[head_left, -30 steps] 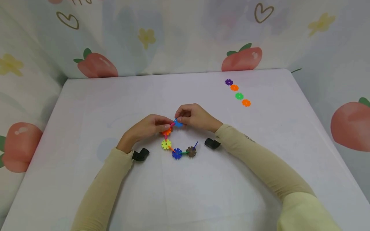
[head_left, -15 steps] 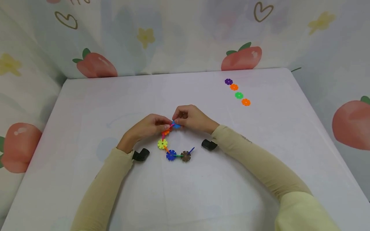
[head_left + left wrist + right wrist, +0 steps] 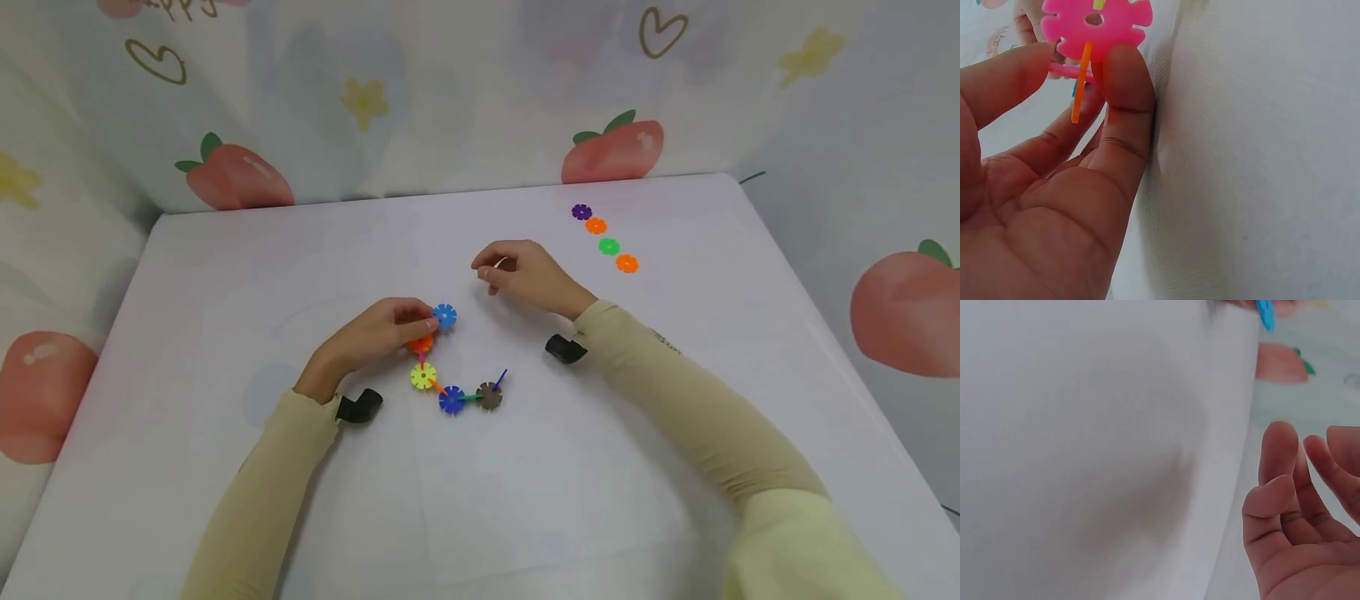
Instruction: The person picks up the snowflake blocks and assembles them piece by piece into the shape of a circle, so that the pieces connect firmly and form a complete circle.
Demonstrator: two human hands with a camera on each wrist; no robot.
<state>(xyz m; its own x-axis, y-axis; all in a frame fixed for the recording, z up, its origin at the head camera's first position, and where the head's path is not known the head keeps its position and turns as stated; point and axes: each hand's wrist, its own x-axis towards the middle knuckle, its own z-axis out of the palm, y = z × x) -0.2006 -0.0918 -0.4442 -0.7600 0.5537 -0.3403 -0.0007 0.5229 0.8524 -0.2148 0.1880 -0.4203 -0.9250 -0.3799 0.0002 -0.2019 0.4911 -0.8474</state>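
My left hand (image 3: pixel 378 333) pinches a chain of notched flower-shaped plastic discs near its orange disc (image 3: pixel 421 343). Beyond the fingertips a light blue disc (image 3: pixel 445 317) sits at the chain's far end. The chain curves through a yellow disc (image 3: pixel 423 376), a blue disc (image 3: pixel 452 400) and a brown disc (image 3: pixel 489 397), linked by edge-on discs, to a dark blue disc (image 3: pixel 501 377) at the other end. In the left wrist view a pink disc (image 3: pixel 1116 28) stands at the thumb and fingers. My right hand (image 3: pixel 536 275), fingers loosely bent, hovers above the table holding nothing.
Several loose discs lie in a slanting row at the back right: a purple disc (image 3: pixel 581 212), an orange one, a green disc (image 3: pixel 609 247) and another orange one. A white cloth covers the table (image 3: pixel 600 500). Patterned curtains (image 3: pixel 465 100) hang behind and beside it.
My right hand has let go of the light blue disc and moved away, back and to the right. My left hand keeps its grip on the chain, whose light blue disc now shows fully.
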